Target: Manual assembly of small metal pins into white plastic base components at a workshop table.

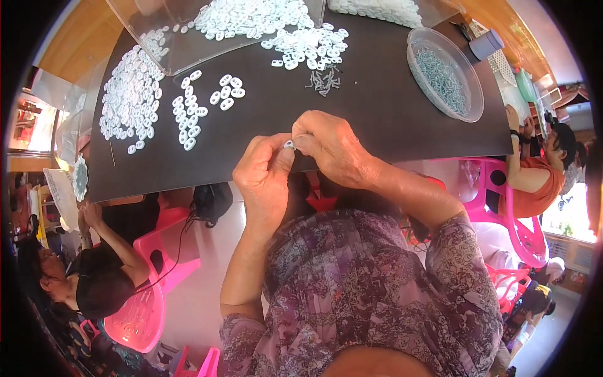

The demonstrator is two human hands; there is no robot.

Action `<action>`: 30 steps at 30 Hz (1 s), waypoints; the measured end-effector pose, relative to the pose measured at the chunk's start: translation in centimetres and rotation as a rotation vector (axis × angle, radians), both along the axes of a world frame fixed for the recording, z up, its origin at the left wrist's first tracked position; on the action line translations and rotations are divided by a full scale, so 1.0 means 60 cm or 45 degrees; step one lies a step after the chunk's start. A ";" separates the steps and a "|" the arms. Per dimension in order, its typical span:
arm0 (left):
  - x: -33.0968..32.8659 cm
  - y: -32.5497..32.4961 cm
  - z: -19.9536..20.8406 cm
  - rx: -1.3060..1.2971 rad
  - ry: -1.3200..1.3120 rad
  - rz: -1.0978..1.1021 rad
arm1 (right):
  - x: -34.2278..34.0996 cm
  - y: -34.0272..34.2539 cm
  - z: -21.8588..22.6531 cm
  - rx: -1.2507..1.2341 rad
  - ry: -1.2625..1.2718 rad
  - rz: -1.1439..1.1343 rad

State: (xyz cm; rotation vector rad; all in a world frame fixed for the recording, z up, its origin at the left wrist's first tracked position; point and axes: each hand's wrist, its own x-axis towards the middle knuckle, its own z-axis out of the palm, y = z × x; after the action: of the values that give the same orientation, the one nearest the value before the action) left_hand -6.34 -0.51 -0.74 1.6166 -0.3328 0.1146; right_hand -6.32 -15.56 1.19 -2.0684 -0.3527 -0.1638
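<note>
Between the thumb and fingers of my left hand (260,173) is a small white oval plastic piece (289,144) with dark holes, held above the table's near edge. My right hand (334,147) is closed in a pinch right against that piece; anything between its fingertips is hidden. Beyond my hands lies a small heap of grey screws (323,81). Similar white pieces form a pile (308,47) behind the screws, a small cluster (227,92) and a longer group (187,113) to the left, and a big heap (133,94) at the far left.
The dark table (377,119) has a clear bin (182,61) of white pieces at the back. A round clear tub (475,103) of screws stands at the right, beside a grey-purple cylinder (487,45). People sit at both sides, near pink plastic chairs (147,301).
</note>
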 end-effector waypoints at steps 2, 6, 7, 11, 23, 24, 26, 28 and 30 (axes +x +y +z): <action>0.006 -0.001 -0.004 -0.153 0.138 -0.039 | 0.004 -0.002 0.001 -0.036 0.004 -0.002; 0.014 -0.002 0.001 -0.346 0.349 -0.035 | 0.019 -0.007 0.008 -0.090 -0.096 -0.034; 0.017 -0.001 -0.001 -0.412 0.393 -0.043 | 0.026 -0.011 0.012 -0.112 -0.103 -0.036; 0.025 0.001 0.000 -0.495 0.447 -0.036 | 0.096 -0.036 0.025 -0.347 -0.321 -0.132; 0.026 0.005 -0.009 -0.631 0.417 -0.057 | 0.229 -0.023 -0.023 -1.058 -0.759 -0.026; 0.026 0.005 -0.010 -0.635 0.419 -0.056 | 0.229 -0.025 -0.021 -1.061 -0.757 -0.024; 0.027 0.006 -0.011 -0.610 0.386 -0.075 | 0.228 -0.036 -0.009 -0.903 -0.833 -0.136; 0.027 0.007 -0.010 -0.613 0.389 -0.078 | 0.228 -0.055 -0.010 -0.871 -0.766 -0.175; 0.027 0.009 -0.013 -0.616 0.391 -0.084 | 0.219 -0.062 -0.004 -0.851 -0.753 -0.144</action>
State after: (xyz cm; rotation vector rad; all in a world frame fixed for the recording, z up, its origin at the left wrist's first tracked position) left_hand -4.74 0.04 -1.49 1.1205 -0.1073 -0.0984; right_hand 6.80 -19.30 0.98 -2.6732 -0.7223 -0.8296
